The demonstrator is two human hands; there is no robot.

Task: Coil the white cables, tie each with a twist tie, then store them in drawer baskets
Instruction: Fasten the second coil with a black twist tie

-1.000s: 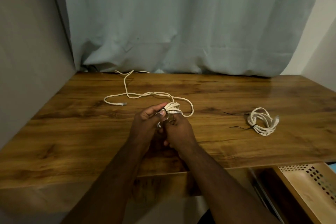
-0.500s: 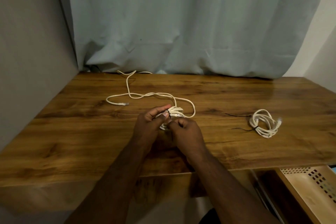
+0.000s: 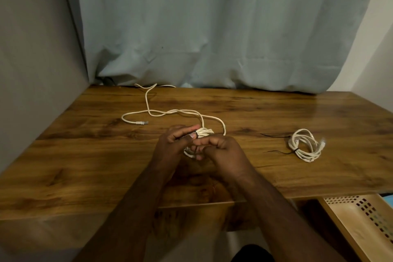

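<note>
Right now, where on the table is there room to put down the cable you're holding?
Bare wood lies along the left, between the wall and the left hand, and on the right between the right hand and the tied coil. The middle back is crowded: the loose cable snakes across the table there.

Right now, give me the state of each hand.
Left hand: closed, pinching the cable coil.
Right hand: fingers curled against the same coil; what it grips cannot be told.
</note>
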